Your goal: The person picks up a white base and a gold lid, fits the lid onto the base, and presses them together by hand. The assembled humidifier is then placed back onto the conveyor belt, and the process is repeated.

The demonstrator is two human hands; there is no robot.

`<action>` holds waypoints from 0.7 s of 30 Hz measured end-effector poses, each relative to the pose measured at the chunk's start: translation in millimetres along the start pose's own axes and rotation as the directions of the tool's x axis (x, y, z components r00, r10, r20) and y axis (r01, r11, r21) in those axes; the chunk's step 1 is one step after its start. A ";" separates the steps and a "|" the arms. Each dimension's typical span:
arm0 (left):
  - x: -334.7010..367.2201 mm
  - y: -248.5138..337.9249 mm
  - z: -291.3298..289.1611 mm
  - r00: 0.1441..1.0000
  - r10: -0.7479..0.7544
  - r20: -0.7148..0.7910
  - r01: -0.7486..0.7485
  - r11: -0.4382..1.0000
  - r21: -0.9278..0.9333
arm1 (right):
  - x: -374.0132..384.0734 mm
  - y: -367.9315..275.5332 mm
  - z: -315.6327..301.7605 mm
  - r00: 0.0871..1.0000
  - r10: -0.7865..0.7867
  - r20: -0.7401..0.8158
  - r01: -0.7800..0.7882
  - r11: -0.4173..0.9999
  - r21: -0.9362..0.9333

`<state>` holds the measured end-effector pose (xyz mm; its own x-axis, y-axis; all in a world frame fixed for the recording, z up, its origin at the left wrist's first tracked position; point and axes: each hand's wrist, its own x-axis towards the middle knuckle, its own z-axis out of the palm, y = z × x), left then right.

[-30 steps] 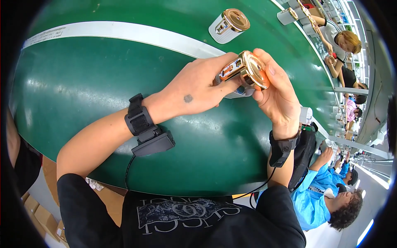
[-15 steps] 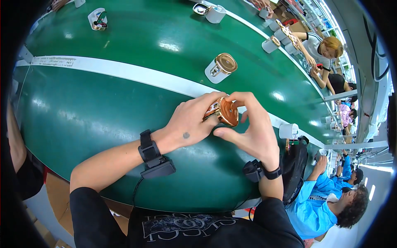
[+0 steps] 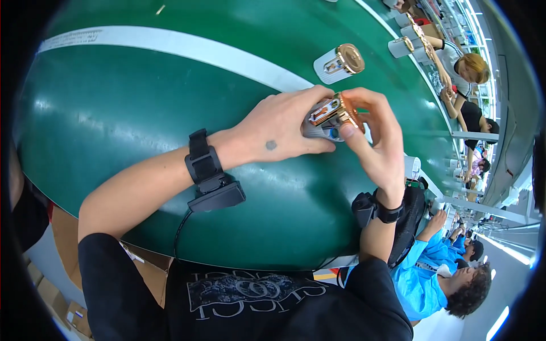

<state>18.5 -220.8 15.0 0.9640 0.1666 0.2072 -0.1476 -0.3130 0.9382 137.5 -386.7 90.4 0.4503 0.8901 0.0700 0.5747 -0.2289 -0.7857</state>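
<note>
While a gold-topped canister (image 3: 317, 130) is held near the far edge of the green surface (image 3: 142, 108), the left hand (image 3: 281, 125) clasps its body and the right hand (image 3: 384, 136) grips its top; beyond a white strip (image 3: 187, 44) sits a similar canister (image 3: 331, 66).

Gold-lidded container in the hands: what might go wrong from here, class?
1. The gold lid is tilted and might slip from the right hand.
2. The right thumb lies at the lid's edge, so it could get pinched if the lid shifts.
3. A black cable trails from the left wrist device and might snag.
</note>
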 end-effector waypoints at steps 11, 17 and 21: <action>-2.2 -6.8 -1.4 1.000 -0.002 0.029 0.002 1.000 -0.016 | -5.0 -1.9 -5.7 0.995 0.095 0.023 -0.097 0.992 0.079; -2.6 -9.1 -1.2 0.999 -0.018 0.050 0.018 1.000 -0.007 | -6.0 -5.8 1.4 0.997 0.024 -0.076 -0.021 0.999 0.045; -1.8 -15.1 2.8 0.995 0.097 -0.036 -0.097 0.995 0.001 | -4.2 -9.9 4.5 0.994 -0.068 -0.084 0.054 0.987 -0.152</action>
<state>19.6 -218.9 -0.3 0.9365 0.1690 0.3071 -0.2401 -0.3290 0.9133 126.9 -386.4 95.1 0.4661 0.8673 0.1746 0.6957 -0.2374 -0.6779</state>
